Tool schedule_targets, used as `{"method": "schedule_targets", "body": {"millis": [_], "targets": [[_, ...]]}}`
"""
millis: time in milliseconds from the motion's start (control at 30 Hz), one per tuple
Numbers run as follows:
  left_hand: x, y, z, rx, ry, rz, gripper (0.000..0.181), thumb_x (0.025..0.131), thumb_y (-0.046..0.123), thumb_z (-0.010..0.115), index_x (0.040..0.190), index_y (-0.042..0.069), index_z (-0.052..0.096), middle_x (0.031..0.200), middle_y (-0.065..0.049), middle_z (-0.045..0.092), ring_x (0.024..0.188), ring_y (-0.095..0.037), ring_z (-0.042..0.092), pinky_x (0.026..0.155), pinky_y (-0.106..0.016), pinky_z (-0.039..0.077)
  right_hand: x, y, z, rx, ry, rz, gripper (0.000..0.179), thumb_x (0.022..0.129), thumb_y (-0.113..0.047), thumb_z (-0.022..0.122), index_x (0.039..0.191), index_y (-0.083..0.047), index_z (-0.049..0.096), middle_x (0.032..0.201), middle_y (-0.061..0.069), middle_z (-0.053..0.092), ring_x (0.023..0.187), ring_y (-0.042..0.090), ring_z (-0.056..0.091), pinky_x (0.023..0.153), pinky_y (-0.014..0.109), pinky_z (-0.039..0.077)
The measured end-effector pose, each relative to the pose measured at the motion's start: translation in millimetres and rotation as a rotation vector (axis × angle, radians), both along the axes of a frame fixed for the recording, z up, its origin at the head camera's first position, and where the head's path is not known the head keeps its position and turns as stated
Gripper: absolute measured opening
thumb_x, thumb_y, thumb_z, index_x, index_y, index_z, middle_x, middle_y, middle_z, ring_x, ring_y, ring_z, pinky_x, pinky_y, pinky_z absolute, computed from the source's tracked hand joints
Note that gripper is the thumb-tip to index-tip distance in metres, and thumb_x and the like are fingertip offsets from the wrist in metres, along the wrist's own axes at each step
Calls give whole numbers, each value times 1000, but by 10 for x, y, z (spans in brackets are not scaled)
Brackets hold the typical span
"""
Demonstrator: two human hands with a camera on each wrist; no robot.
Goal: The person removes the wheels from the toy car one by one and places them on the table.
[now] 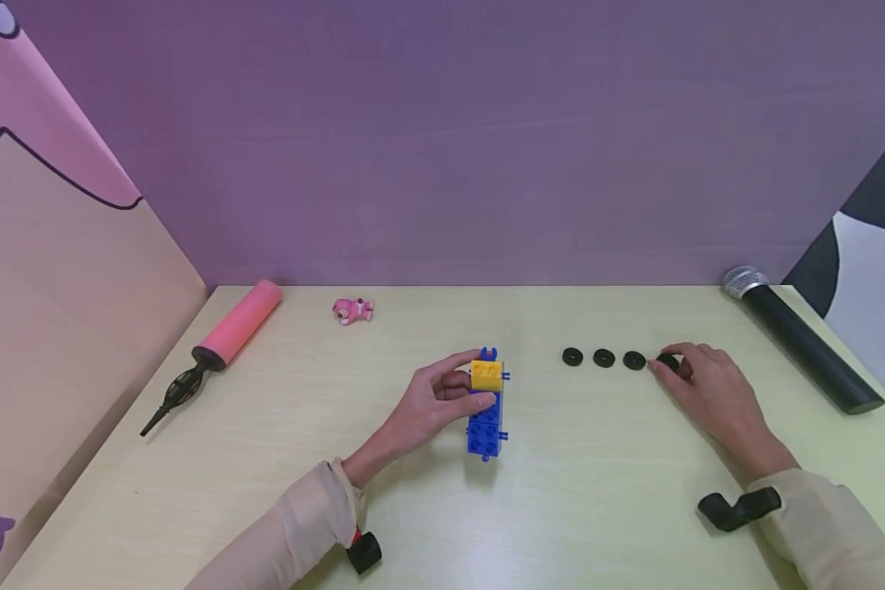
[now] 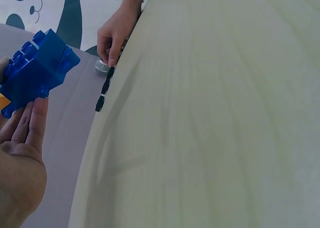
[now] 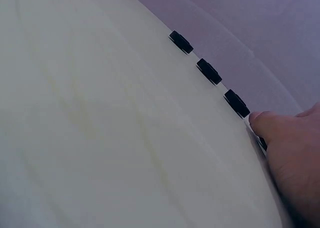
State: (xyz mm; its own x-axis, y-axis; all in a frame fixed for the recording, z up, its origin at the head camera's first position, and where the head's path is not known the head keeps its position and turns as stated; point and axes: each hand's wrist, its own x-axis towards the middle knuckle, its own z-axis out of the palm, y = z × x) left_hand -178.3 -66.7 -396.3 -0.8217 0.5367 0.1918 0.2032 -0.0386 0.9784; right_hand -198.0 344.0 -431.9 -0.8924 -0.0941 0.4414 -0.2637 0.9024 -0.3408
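My left hand (image 1: 442, 393) holds a toy block assembly (image 1: 484, 438) between thumb and fingers, raised above the table. It is made of blue blocks with a yellow block (image 1: 486, 376) near the far end, and small blue pegs stick out from its side. In the left wrist view, the studded blue end (image 2: 40, 63) shows beside the palm. My right hand (image 1: 719, 401) has its thumb and fingers round a small black wheel (image 1: 667, 360) on the table. Three more black wheels, the nearest one (image 1: 634, 360) just left of the fingertips, lie flat in a row.
At the table's left lies a pink hand pump (image 1: 239, 324) with a black nozzle. A small pink bear figure (image 1: 352, 310) lies near the back edge. To the right rests a black microphone (image 1: 804, 340) with a silver head. A purple wall (image 1: 487, 147) stands behind the table.
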Motion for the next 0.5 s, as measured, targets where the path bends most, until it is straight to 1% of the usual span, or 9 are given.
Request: {"method": "schedule_targets", "body": {"millis": [233, 500], "targets": [[2, -2, 12, 2, -1, -2, 67, 98, 21, 73, 154, -1, 44, 113, -18, 70, 98, -20, 68, 93, -38, 58, 5, -1, 4, -3, -6, -5, 31, 97, -19, 72, 115, 5, 66, 78, 9, 58, 78, 33, 52, 62, 43, 39], [7, -3, 14, 7, -6, 0, 67, 98, 23, 74, 154, -1, 44, 111, -16, 70, 97, -19, 68, 93, -37, 58, 1, 2, -1, -5, 9, 2, 32, 97, -20, 72, 115, 6, 66, 77, 9, 59, 77, 33, 52, 62, 43, 39]]}}
